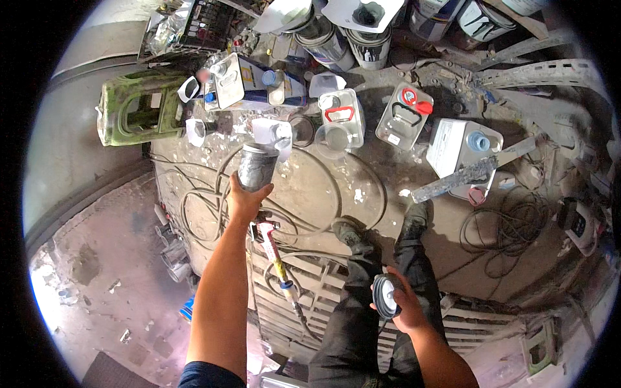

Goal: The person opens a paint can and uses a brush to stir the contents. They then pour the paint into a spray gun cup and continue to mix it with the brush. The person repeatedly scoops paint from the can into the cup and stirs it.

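Observation:
My left hand (244,202) is wrapped round the lower part of a grey, translucent paint cup (257,169), held upright with its rim uppermost. Just below that hand is a spray gun (269,244) with a red and white handle; a hose fitting runs down from it. Whether the gun is joined to the cup is hidden by my hand. My right hand (410,309), lower and to the right in front of my leg, grips a round dark lid (387,296) with a white middle, tilted on edge. Beyond the cup stands a white paper strainer (273,132).
Metal cans (236,81), a jug with a red handle (341,116) and another with a black handle (402,119) stand ahead. A flat bar (466,176) lies across a white canister (446,152). Hoses (504,226) coil on the floor near a slatted grate (310,284).

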Demonstrator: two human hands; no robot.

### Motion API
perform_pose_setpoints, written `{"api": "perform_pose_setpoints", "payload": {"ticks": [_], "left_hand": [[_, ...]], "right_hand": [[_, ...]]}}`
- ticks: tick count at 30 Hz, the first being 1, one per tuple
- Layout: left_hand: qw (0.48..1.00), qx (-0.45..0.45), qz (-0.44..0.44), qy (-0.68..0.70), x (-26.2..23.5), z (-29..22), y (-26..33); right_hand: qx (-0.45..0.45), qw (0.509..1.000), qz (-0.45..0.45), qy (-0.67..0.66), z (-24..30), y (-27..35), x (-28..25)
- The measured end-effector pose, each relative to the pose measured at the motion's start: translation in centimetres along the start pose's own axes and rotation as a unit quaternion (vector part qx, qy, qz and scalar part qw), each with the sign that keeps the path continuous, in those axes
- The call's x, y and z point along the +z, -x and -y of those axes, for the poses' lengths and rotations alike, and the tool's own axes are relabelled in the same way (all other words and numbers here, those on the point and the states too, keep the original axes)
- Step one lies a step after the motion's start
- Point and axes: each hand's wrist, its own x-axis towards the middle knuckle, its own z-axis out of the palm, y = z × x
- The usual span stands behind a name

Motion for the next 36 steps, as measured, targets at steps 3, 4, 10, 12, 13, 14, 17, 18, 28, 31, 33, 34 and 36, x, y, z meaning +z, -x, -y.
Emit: {"api": "perform_pose_setpoints", "payload": {"ticks": [3, 4, 10, 12, 13, 14, 17, 18, 28, 31, 33, 34, 36], "left_hand": [[1.000, -0.011, 0.019, 0.003, -0.2, -1.7, 0.7], [1.000, -0.015, 0.024, 0.010, -0.6, -2.2, 1.0], [1.000, 0.019, 0.019, -0.004, -0.7, -0.9, 0.2], [0.999, 0.038, 0.006, -0.030, -0.7, -0.1, -0.2], [0.998, 0.045, 0.003, -0.043, -0.7, -0.5, -0.1], [0.997, 0.051, 0.000, -0.055, -0.8, -0.9, 0.0], [0.999, 0.039, 0.030, -0.014, -1.6, -2.1, 0.2], [0.998, 0.042, 0.027, -0.024, -1.6, -2.1, 0.1], [0.995, 0.061, 0.023, -0.074, -2.7, -2.5, -0.4], [0.994, 0.056, 0.028, -0.093, -2.7, -2.7, -0.6], [0.993, 0.050, 0.033, -0.099, -2.8, -2.7, -0.8], [0.994, 0.048, 0.037, -0.096, -2.8, -2.8, -0.8], [0.994, 0.045, 0.042, -0.095, -2.9, -3.0, -0.7]], "right_hand": [[-0.003, 1.000, 0.009, 0.003, -0.1, 0.0, -0.6], [-0.004, 1.000, 0.008, 0.006, -0.2, 0.0, -0.6], [-0.003, 1.000, 0.004, 0.008, -0.1, -0.1, -0.5], [-0.002, 1.000, 0.003, 0.003, 0.0, 0.0, -0.2], [-0.002, 1.000, 0.002, 0.002, 0.0, 0.0, -0.2], [-0.003, 1.000, 0.002, 0.000, 0.1, 0.0, -0.2], [-0.002, 1.000, 0.003, -0.003, 0.2, 0.1, -0.1], [-0.002, 1.000, 0.003, -0.004, 0.2, 0.1, 0.0], [-0.002, 1.000, 0.007, -0.020, 0.0, 0.1, -0.3], [-0.004, 1.000, 0.007, -0.020, -0.1, 0.1, -0.7], [-0.006, 1.000, 0.010, -0.024, -0.1, 0.1, -0.7], [-0.006, 1.000, 0.010, -0.024, 0.0, 0.1, -0.7], [-0.008, 1.000, 0.012, -0.023, 0.2, 0.2, -0.7]]}}
